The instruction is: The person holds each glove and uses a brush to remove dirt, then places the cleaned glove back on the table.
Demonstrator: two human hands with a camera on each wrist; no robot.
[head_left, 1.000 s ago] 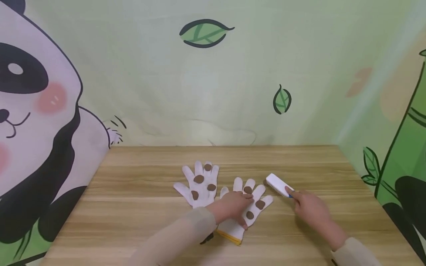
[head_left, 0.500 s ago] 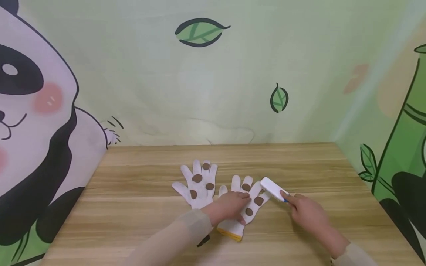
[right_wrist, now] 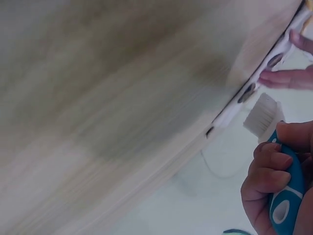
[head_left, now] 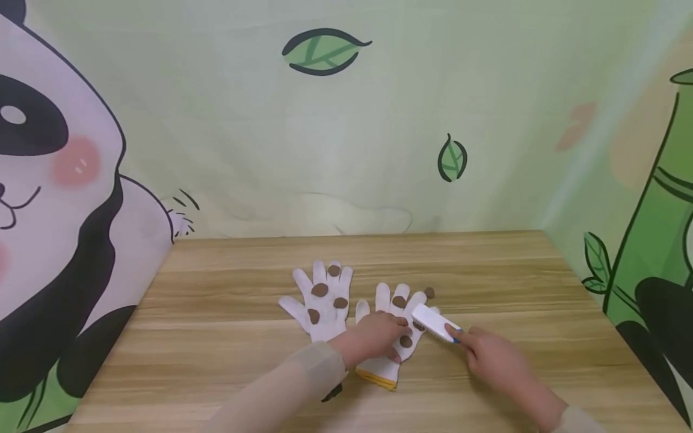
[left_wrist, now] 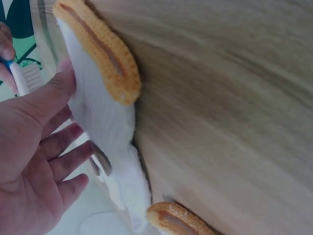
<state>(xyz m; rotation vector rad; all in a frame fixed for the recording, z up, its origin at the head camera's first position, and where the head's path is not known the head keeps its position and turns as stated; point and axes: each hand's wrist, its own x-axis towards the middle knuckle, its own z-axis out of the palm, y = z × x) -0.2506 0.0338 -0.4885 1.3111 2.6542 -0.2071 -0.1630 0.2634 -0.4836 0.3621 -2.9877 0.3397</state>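
Observation:
My left hand (head_left: 376, 337) rests on a white knitted glove (head_left: 382, 365) with brown round patches and a yellow cuff. Its fingers lie fairly straight over the palm; in the left wrist view the thumb touches the glove near its orange-looking cuff (left_wrist: 100, 54). My right hand (head_left: 497, 361) grips the blue handle (right_wrist: 288, 196) of a white-headed scrub brush (head_left: 435, 323). The brush head is over the glove's outer fingers, bristles down, hiding part of a patch. Whether bristles touch the fabric I cannot tell.
Left of the held glove, a second spotted glove (head_left: 327, 322) lies flat, fingers pointing away. One brown patch (head_left: 429, 293) lies on the wooden table (head_left: 216, 300) beyond the outer fingertips. A panda-and-leaf printed backdrop (head_left: 243, 120) rises behind the table.
The brush has moved left and nearer, from beside the glove onto its outer fingers. The brown patch beyond the fingertips, hidden half a second ago, is in view. My left hand has stayed put.

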